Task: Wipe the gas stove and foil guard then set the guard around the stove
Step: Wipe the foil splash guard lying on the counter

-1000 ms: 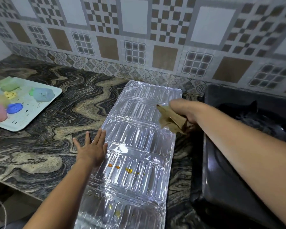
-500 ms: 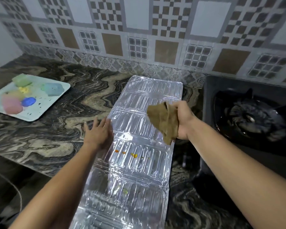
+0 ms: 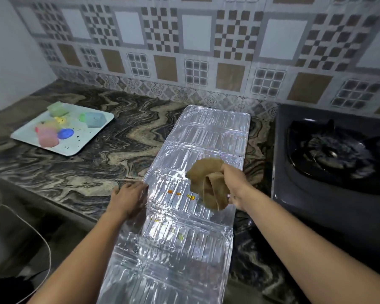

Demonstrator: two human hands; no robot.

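Note:
A long silver foil guard (image 3: 211, 132) lies flat on the marbled counter (image 3: 110, 154), reaching past the front edge. Orange and yellow spots (image 3: 180, 194) mark its middle panels. My right hand (image 3: 235, 187) holds a crumpled brown cloth (image 3: 206, 181) just above the guard, beside the spots. My left hand (image 3: 127, 198) rests with its fingers on the guard's left edge, pressing down. The black gas stove (image 3: 329, 154) stands to the right of the guard, its burner in view.
A white tray (image 3: 83, 143) with several coloured sponges sits at the back left of the counter. A patterned tile wall (image 3: 206, 51) runs behind. A thin cord (image 3: 37, 231) hangs below the counter edge on the left.
My right hand has carried the cloth from the guard's right edge towards its middle, nearer the spots. My left hand stays on the guard's left edge. The camera view has pulled back.

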